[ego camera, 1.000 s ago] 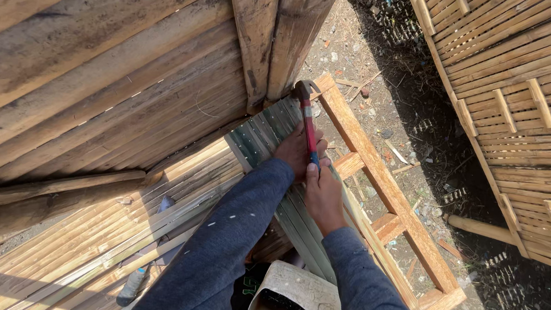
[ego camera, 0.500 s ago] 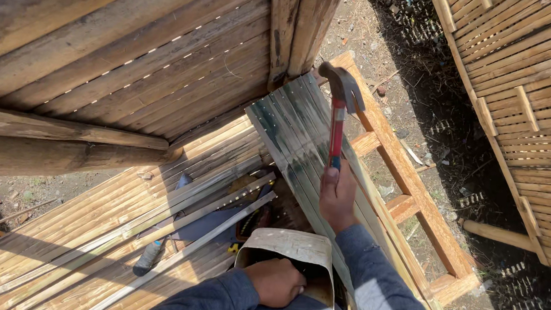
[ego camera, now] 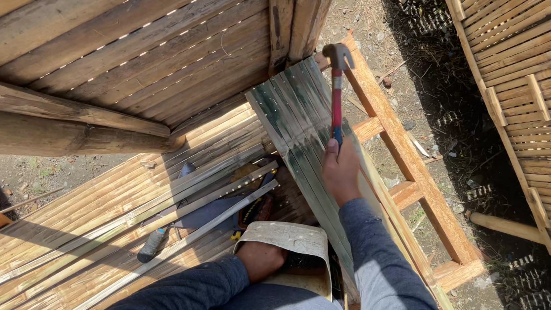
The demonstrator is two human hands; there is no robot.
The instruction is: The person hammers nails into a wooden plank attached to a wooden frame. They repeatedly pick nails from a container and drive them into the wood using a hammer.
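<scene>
Head view: right hand (ego camera: 340, 171) gripping hammer (ego camera: 337, 94)

Head camera looks steeply down (perhaps from height) onto nearby bamboo panels (ego camera: 117, 221).

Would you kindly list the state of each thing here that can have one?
Hammer: raised, head near the panel's top edge.
Right hand: closed on the hammer's handle.
Left hand: reaching into the pouch, fingers hidden.
Pouch: open at the waist.
Green bamboo panel: leaning on the wooden frame.
Wooden frame: tilted over the ground.
</scene>
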